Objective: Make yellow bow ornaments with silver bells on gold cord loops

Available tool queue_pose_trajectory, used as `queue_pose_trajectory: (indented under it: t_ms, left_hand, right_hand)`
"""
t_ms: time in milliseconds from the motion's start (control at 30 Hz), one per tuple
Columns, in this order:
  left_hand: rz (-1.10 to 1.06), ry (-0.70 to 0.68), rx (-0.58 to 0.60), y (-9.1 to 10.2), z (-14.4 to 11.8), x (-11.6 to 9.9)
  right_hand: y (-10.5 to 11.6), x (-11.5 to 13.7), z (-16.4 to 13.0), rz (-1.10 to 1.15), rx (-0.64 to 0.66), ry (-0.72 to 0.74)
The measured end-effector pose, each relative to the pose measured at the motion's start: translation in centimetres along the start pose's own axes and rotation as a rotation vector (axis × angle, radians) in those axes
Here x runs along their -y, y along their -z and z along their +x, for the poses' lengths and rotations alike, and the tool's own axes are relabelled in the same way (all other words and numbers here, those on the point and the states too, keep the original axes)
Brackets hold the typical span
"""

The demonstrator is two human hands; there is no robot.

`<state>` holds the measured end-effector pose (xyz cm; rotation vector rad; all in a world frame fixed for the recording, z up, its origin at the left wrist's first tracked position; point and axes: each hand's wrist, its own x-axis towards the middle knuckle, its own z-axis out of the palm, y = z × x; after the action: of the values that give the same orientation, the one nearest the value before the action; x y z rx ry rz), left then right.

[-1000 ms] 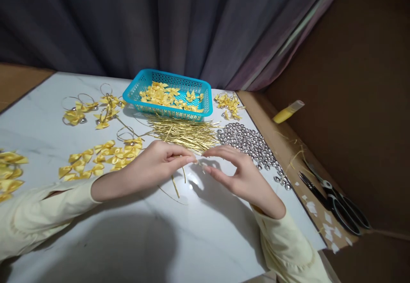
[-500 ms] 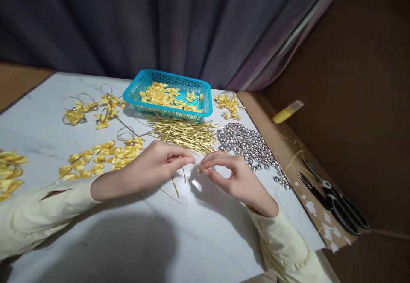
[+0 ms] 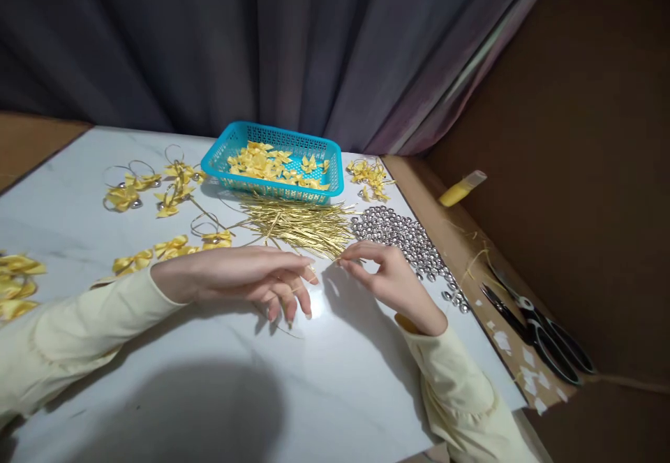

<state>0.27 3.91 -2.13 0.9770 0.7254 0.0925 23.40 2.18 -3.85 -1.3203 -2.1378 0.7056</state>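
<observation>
My left hand (image 3: pixel 238 278) lies low over the white table (image 3: pixel 209 386), thumb and forefinger reaching right and the other fingers drooping. A thin gold strand (image 3: pixel 294 288) runs across those fingers. My right hand (image 3: pixel 390 278) pinches the strand's other end between thumb and forefinger, just in front of the pile of gold strands (image 3: pixel 298 222). The fingertips of both hands are a few centimetres apart. Silver bells (image 3: pixel 403 236) are heaped right behind my right hand.
A blue basket (image 3: pixel 225 152) with yellow bows stands at the back. Loose yellow bows (image 3: pixel 157 248) lie left of my hands, and bows with wire loops (image 3: pixel 146 187) further back. On the brown board to the right lie scissors (image 3: pixel 544 334) and a yellow tube (image 3: pixel 460 189).
My left hand has flattened and its fingers have spread down over the strand. My right hand has moved slightly back toward the gold pile. The view has tipped up a little.
</observation>
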Motion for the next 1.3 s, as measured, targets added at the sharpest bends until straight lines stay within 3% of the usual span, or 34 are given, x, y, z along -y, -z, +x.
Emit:
queue_pose_trajectory:
  t_ms: [467,667,833,1000,1100,1300]
  left_hand:
    - [0.283,-0.079,0.089,1.0,-0.3,-0.1]
    - [0.569,-0.044,-0.013,1.7,-0.5,0.1]
    - [0.781,-0.018,-0.065,1.5,-0.3,-0.2]
    - [0.626,-0.187,-0.049,0.5,0.2,-0.1]
    - [0.543,-0.191,-0.059,0.2,0.7,0.4]
    - [0.723,-0.255,-0.199,0.0,0.9,0.4]
  right_hand:
    - [0.0,-0.6,0.0,-0.166,-0.082,0.120]
    - [0.1,-0.8,0.1,-0.158,-0.040,0.214]
    - [-0.4,0.5,-0.2,-0.104,-0.002,0.330]
    - [-1.7,2.1,-0.8,-0.111,0.005,0.466]
    - [-1.9,2.4,-1.0,-0.132,-0.025,0.492]
    - [-1.8,1.9,-0.9,-0.172,-0.015,0.467]
